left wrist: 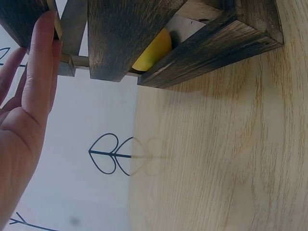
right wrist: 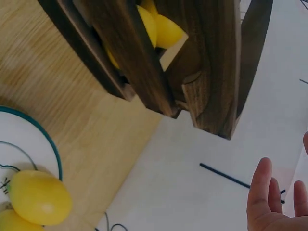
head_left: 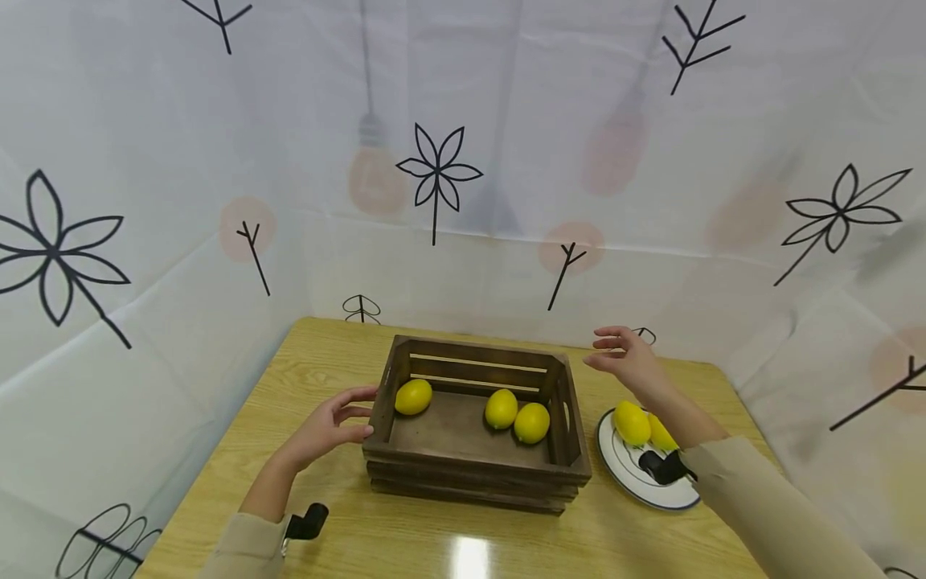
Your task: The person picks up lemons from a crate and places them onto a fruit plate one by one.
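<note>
Head view: the left hand (head_left: 327,426) rests nearly straight fingers against the wooden crate (head_left: 470,476) at its nine o'clock end; the right hand (head_left: 631,363), empty and loosely relaxed, hovers at two o'clock; inside, one lemon (head_left: 413,397) lies at nine o'clock, a lemon pair (head_left: 531,424) at three; beyond, at three o'clock, a white plate (head_left: 628,476) bears more lemons (head_left: 633,424).

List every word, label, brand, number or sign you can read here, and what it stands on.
No readable text anywhere.
Curtain: drawn plants and coloured patches; a pale mark in one patch is too blurred to read.
Plate: dark marks, too partly seen to tell whether writing or drawing.
Crate and lemons: none visible.
</note>
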